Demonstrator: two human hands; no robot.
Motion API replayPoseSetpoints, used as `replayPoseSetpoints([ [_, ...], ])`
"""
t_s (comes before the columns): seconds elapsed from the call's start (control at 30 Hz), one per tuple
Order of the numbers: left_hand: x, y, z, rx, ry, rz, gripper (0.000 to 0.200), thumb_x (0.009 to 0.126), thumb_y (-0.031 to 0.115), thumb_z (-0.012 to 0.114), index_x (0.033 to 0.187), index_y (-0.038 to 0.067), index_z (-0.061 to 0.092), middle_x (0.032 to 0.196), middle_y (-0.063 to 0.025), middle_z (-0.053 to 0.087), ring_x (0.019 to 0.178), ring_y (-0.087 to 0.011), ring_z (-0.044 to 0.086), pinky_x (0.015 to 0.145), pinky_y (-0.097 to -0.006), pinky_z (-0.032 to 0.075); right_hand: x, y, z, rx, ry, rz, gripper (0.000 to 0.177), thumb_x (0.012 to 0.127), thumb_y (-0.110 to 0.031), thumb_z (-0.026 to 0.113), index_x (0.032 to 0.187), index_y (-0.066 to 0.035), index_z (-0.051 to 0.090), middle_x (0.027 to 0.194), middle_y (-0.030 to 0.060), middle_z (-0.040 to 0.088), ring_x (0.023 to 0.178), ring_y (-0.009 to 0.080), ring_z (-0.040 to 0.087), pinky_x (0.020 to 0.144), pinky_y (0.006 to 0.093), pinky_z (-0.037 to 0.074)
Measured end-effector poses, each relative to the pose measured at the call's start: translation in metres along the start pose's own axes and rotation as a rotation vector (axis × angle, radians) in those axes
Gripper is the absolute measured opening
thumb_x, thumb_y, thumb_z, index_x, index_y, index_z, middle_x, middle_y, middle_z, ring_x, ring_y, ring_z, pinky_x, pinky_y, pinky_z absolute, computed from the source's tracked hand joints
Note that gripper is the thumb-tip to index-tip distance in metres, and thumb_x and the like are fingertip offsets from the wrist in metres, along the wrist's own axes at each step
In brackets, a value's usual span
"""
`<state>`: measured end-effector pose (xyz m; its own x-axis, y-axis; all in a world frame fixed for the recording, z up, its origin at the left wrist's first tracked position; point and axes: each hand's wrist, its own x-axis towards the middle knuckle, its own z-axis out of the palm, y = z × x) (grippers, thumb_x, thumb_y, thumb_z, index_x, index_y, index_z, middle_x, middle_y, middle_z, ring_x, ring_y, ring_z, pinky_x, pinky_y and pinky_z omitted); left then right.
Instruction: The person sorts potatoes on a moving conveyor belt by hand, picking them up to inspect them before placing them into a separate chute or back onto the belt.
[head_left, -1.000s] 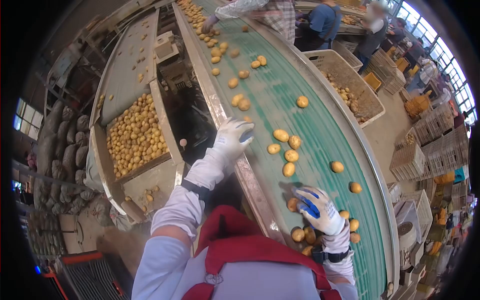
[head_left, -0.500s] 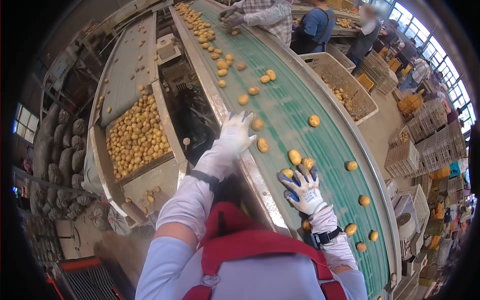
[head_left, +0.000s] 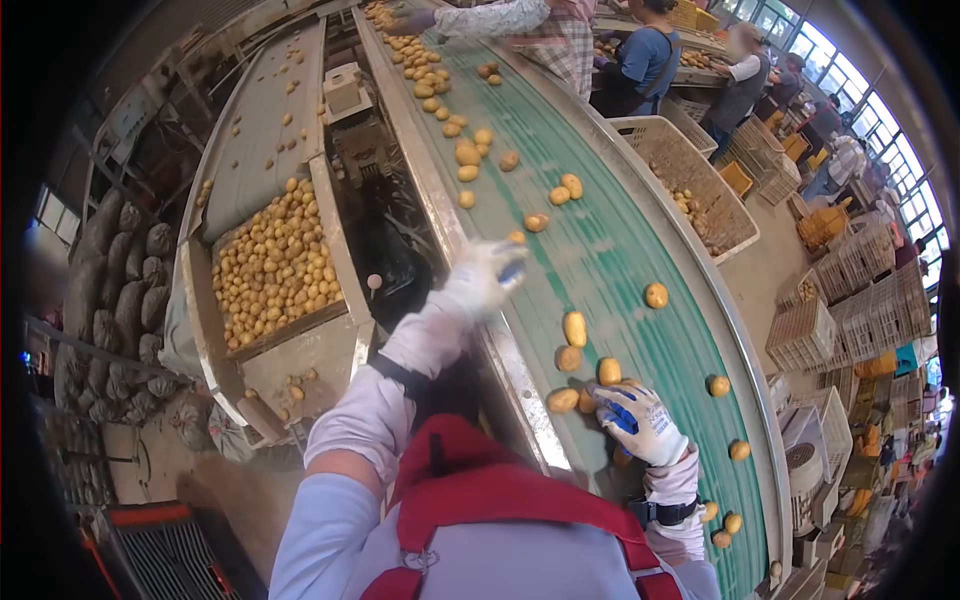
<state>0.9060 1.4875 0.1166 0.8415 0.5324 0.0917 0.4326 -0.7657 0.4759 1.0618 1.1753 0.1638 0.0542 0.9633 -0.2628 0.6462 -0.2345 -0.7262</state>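
Potatoes (head_left: 574,329) lie loosely scattered on the green belt (head_left: 640,335), several of them bunched just ahead of and to the left of the right hand (head_left: 643,422). That gloved hand bends over the belt with its fingers curved downward; one potato (head_left: 609,371) sits right by its fingertips and another (head_left: 563,400) a little to their left, but I cannot tell whether anything is pinched beneath the palm. Left of it and further up the belt, the left hand (head_left: 482,277) is over the metal rail (head_left: 522,395), blurred, so whether its fingers are spread or pressed together cannot be told; a potato (head_left: 516,237) shows just beyond them. Well to the left of this hand, a bin (head_left: 335,235) holds a heap of more potatoes. Good handling here probably calls for light, cupped fingers, meeting each potato from above and behind, turning it by rolling rather than squeezing. Keeping the left fingers clear of the rail edge seems wise, since round potatoes could easily skid past a stiff grip.
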Motion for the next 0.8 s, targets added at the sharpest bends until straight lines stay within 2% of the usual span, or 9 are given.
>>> replayPoseSetpoints([
  [0.1,0.023,-0.051,0.014,0.108,0.255,-0.159,0.044,0.081,0.022,0.069,0.124,0.014,0.062,0.127,-0.0123,0.060,0.120,-0.0321,0.053,0.105,-0.0405,0.040,0.026,-0.002,-0.005,0.023,0.069,-0.061,0.047,0.086,-0.028,0.064,0.131,-0.016,0.057,0.126,0.0126,0.060,0.119,0.0348,0.053,0.102,0.0470,0.039],
  [0.27,0.030,-0.063,0.018,0.178,0.236,-0.206,0.058,0.081,0.020,0.066,0.136,0.008,0.050,0.134,-0.0148,0.055,0.128,-0.0312,0.047,0.116,-0.0436,0.026,0.103,0.003,-0.016,-0.075,0.077,-0.245,0.045,0.087,-0.032,0.064,0.128,-0.015,0.058,0.123,0.0137,0.061,0.118,0.0344,0.054,0.101,0.0464,0.039],
  [0.33,0.030,-0.065,0.019,0.164,0.225,-0.206,0.057,0.082,0.020,0.066,0.135,0.009,0.051,0.134,-0.0149,0.055,0.129,-0.0313,0.047,0.116,-0.0437,0.026,0.139,0.008,-0.022,-0.128,0.088,-0.301,0.045,0.087,-0.031,0.063,0.128,-0.016,0.058,0.123,0.0140,0.061,0.118,0.0346,0.054,0.101,0.0459,0.040],
  [0.4,0.032,-0.065,0.018,0.129,0.209,-0.214,0.055,0.083,0.020,0.064,0.135,0.009,0.051,0.133,-0.0154,0.055,0.130,-0.0314,0.046,0.117,-0.0435,0.026,0.177,0.024,-0.023,-0.175,0.094,-0.288,0.045,0.087,-0.031,0.062,0.130,-0.017,0.056,0.128,0.0143,0.058,0.121,0.0341,0.052,0.105,0.0463,0.038],
  [0.47,0.031,-0.062,0.017,0.135,0.199,-0.216,0.055,0.083,0.020,0.064,0.135,0.009,0.051,0.133,-0.0157,0.055,0.129,-0.0316,0.046,0.117,-0.0434,0.026,0.212,0.024,-0.035,-0.275,0.099,-0.146,0.045,0.088,-0.030,0.060,0.130,-0.017,0.056,0.134,0.0133,0.054,0.126,0.0326,0.048,0.107,0.0471,0.035],
  [0.5,0.031,-0.061,0.016,0.137,0.201,-0.223,0.055,0.083,0.019,0.065,0.135,0.009,0.051,0.133,-0.0159,0.055,0.129,-0.0317,0.046,0.117,-0.0433,0.026,0.241,0.048,-0.029,-0.324,0.146,-0.180,0.045,0.089,-0.029,0.059,0.132,-0.018,0.055,0.139,0.0121,0.050,0.131,0.0316,0.043,0.110,0.0479,0.032],
  [0.6,0.030,-0.057,0.013,0.133,0.203,-0.219,0.055,0.082,0.019,0.066,0.134,0.009,0.052,0.133,-0.0162,0.056,0.129,-0.0317,0.047,0.117,-0.0433,0.026,0.303,0.051,-0.036,-0.419,0.217,-0.040,0.047,0.090,-0.020,0.053,0.137,-0.022,0.050,0.146,0.0113,0.044,0.136,0.0323,0.039,0.111,0.0479,0.031],
  [0.77,0.031,-0.062,0.016,0.121,0.206,-0.214,0.056,0.080,0.019,0.067,0.133,0.010,0.054,0.131,-0.0161,0.057,0.129,-0.0319,0.047,0.117,-0.0427,0.026,0.341,0.061,-0.024,-0.509,0.101,0.079,0.054,0.088,-0.018,0.055,0.140,-0.027,0.047,0.147,0.0110,0.044,0.137,0.0298,0.039,0.110,0.0456,0.033],
  [0.8,0.031,-0.063,0.016,0.116,0.210,-0.208,0.056,0.080,0.019,0.067,0.133,0.010,0.054,0.131,-0.0160,0.057,0.129,-0.0319,0.047,0.116,-0.0425,0.026,0.337,0.065,-0.028,-0.407,0.093,0.036,0.055,0.087,-0.017,0.058,0.140,-0.027,0.048,0.142,0.0104,0.049,0.131,0.0301,0.045,0.106,0.0438,0.038],
])
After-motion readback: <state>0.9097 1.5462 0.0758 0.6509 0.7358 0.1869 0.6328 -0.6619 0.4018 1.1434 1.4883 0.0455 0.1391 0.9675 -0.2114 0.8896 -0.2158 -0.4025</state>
